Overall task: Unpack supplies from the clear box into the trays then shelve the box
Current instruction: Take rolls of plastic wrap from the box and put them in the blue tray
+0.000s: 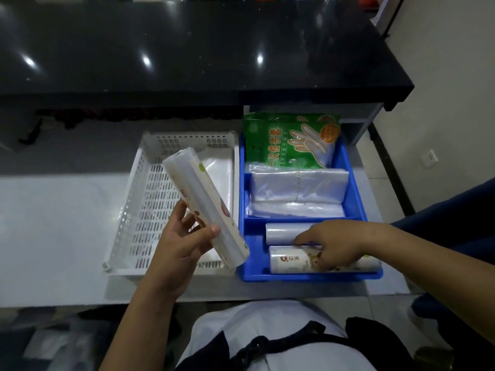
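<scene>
My left hand [184, 245] grips a long white wrap roll [203, 204], holding it tilted above the white perforated tray [134, 210]. My right hand [332, 243] reaches into the front compartment of the blue tray [356, 194], fingers resting on a printed roll [292, 261] lying there. A plain clear roll [284, 232] lies just behind it. The blue tray's back compartment holds stacked clear plastic bags [297, 188] and a green pack of disposable gloves [289, 140] leaning at the far end. No clear box can be made out.
Both trays sit on a white counter [53, 223]. A glossy black raised counter [187, 49] runs along the back. A flat clear bag [219, 178] lies in the white tray. A person's dark sleeve [468, 210] shows at the right edge.
</scene>
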Available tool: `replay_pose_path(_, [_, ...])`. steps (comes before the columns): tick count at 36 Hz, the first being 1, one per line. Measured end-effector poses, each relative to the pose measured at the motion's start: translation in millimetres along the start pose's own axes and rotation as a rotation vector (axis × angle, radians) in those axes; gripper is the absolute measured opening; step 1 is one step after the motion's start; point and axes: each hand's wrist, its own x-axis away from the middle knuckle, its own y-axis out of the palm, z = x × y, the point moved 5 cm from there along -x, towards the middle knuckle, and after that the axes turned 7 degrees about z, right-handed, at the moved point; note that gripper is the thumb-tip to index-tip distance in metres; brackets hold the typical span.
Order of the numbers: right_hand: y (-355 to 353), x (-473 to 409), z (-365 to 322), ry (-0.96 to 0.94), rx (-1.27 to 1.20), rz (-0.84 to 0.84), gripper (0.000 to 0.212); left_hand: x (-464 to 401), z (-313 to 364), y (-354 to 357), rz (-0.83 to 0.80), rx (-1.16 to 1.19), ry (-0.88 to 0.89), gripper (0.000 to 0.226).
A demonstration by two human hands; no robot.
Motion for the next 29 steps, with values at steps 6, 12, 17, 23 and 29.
replay_pose_path(6, [10.7,1.4,-2.1,0.000,-0.003,0.159,0.045,3.5,0.3,2.0,0.037,-0.018,-0.006,0.075])
replay_pose_path(12, [29.5,3.7,1.7,0.028,-0.090,0.210,0.037,3.0,2.0,5.3,0.061,-0.034,-0.009,0.081])
replay_pose_path(17, [35.2,5.9,2.0,0.057,-0.101,0.241,0.042,-2.3,3.0,13.2,0.033,-0.082,0.005,0.069])
replay_pose_path(23, [41.6,17.0,3.3,0.039,-0.095,0.257,0.038,-11.3,0.1,22.9,-0.026,-0.170,0.006,0.073])
replay_pose_path(29, [62.4,26.9,13.9,0.068,-0.226,0.311,0.045,-18.2,-2.9,38.8,-0.094,-0.292,0.017,0.076])
